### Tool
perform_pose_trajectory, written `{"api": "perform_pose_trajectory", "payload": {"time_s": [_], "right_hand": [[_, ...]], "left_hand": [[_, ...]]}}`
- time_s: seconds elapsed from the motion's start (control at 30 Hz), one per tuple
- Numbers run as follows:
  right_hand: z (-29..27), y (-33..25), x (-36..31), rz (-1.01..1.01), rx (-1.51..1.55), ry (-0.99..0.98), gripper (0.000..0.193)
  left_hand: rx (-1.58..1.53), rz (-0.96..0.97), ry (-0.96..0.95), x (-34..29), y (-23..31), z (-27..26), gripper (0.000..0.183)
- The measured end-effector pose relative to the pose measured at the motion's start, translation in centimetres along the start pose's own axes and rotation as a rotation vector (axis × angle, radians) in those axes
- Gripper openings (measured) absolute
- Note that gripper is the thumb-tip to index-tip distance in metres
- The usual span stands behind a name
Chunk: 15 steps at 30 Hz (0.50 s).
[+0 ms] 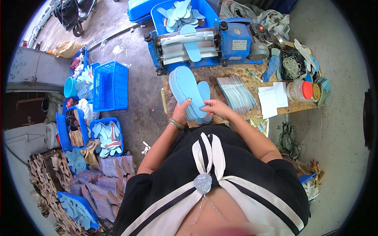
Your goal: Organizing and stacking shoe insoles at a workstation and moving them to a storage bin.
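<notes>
Left hand (pixel 182 113): clamped on the lower left edge of a stack of light-blue insoles (pixel 182 84), thumb on the top face. Right hand (pixel 216 109): clamped at the lower right edge of the same stack; the number of layers gripped cannot be told. The stack is held tilted over the near edge of the wooden table (pixel 232 71), toe ends toward twelve o'clock.

Directions below are taken from the stack. At one o'clock, just behind the stack: roller machine (pixel 236 41), blue, with a single insole (pixel 191 48) lying across its rollers. At twelve o'clock, beyond the machine: blue bin (pixel 210 15) of loose insoles. At three o'clock: fanned row of insoles (pixel 237 94), then white papers (pixel 267 104) and a red-lidded jar (pixel 296 91). At nine o'clock, on the floor side: blue basket (pixel 111 87).
</notes>
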State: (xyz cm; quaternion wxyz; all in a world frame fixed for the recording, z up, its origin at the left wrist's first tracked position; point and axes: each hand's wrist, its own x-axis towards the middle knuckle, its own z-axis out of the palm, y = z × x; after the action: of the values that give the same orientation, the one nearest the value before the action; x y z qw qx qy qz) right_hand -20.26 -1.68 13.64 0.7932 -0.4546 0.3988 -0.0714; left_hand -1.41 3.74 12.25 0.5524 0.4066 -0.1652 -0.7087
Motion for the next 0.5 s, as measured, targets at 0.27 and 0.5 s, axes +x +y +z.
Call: {"api": "perform_pose_trajectory", "payload": {"time_s": [0.27, 0.5], "right_hand": [[-1.9, 0.6, -0.8, -0.057, 0.093, 0.205, 0.023], [-2.9, -0.6, 1.0, -0.083, 0.357, 0.138, 0.033]], "left_hand": [[-0.029, -0.019, 0.090, -0.2, 0.1, 0.9, 0.040], [-0.096, -0.008, 0.286, -4.0, 0.3, -3.7, 0.045]]}}
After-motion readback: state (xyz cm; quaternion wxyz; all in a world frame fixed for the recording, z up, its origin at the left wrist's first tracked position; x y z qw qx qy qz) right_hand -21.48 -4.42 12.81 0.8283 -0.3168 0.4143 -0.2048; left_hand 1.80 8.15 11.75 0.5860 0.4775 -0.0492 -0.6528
